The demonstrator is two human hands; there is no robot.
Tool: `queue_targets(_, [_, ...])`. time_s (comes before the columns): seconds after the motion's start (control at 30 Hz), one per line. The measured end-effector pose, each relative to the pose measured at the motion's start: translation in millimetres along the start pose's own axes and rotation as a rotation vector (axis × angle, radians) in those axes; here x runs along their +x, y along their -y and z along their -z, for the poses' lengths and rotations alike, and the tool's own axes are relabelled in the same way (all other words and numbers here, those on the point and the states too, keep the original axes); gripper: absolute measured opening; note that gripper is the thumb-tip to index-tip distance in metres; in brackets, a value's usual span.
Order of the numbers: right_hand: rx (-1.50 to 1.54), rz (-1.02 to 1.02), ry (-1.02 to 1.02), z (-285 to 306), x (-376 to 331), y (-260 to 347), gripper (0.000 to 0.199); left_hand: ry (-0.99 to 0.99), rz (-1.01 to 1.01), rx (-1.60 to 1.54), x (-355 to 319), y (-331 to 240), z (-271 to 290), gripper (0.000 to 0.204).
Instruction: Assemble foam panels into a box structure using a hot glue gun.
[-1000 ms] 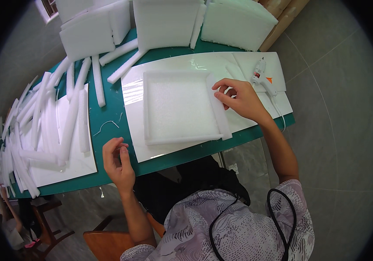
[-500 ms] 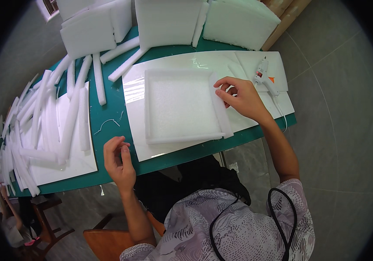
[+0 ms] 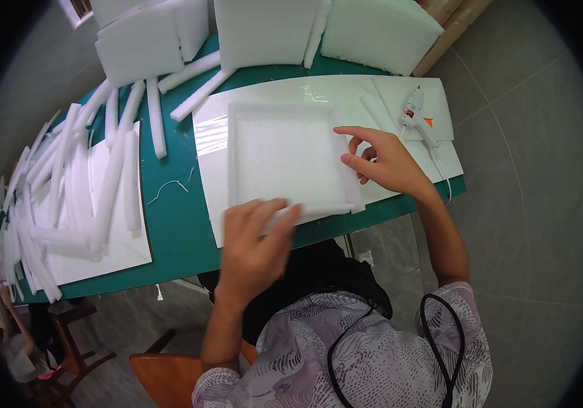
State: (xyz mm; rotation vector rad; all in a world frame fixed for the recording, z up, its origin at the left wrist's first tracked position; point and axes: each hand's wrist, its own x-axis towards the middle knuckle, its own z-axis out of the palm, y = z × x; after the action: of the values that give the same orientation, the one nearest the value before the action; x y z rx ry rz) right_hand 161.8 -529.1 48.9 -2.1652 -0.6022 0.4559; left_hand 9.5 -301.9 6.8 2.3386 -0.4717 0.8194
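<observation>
Holding the right hand (image 3: 388, 162) at the right wall of a shallow white foam tray (image 3: 285, 153), with thumb and index fingertip apart. Reaching over the near edge with the blurred left hand (image 3: 254, 245), with fingers loosely parted; cannot tell touching from hovering there. Finding the tray just beyond the left grip, flat on a white board (image 3: 211, 177), a white glue gun (image 3: 412, 109) beyond the right grip, and loose foam strips (image 3: 106, 197) left of the left grip.

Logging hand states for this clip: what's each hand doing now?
Left hand: blurred at the foam tray's near edge; grip cannot be told.
Right hand: open, loosely curled, at the tray's right edge.
</observation>
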Motion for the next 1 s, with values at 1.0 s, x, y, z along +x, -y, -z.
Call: queue_targets(1.0, [0.140, -0.005, -0.041, -8, -2, -12, 0.047, 0.224, -0.116, -0.043, 16, -5, -48, 0.035])
